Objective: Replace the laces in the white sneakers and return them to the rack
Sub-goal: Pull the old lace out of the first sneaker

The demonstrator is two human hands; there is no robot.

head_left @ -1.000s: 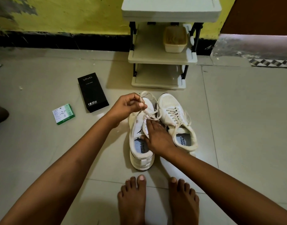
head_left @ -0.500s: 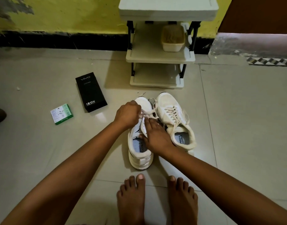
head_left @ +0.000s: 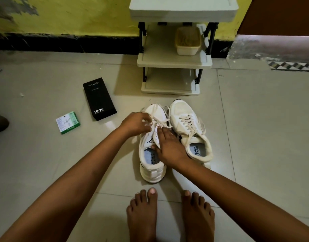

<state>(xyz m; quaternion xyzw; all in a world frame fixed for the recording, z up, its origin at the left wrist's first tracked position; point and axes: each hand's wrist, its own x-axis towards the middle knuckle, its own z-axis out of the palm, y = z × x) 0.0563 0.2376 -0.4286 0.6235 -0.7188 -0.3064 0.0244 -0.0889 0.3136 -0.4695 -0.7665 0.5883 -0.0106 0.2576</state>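
Evidently the lace (head_left: 160, 119) is limp and light: left hand (head_left: 135, 124) fingers pinch its end, right hand (head_left: 169, 147) flat, fingers straight, steadying the sneaker (head_left: 150, 154).

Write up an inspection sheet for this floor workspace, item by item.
Surface: pale tiled floor.
Job's things: left sneaker, lace loose; right sneaker laced; rack behind them.
Clutter: black box, green box, tub on the rack.
Grippers: left hand pinches the lace; right hand rests flat on the left sneaker.
Cables: nothing seen.
Surroundings: yellow wall; bare feet near.
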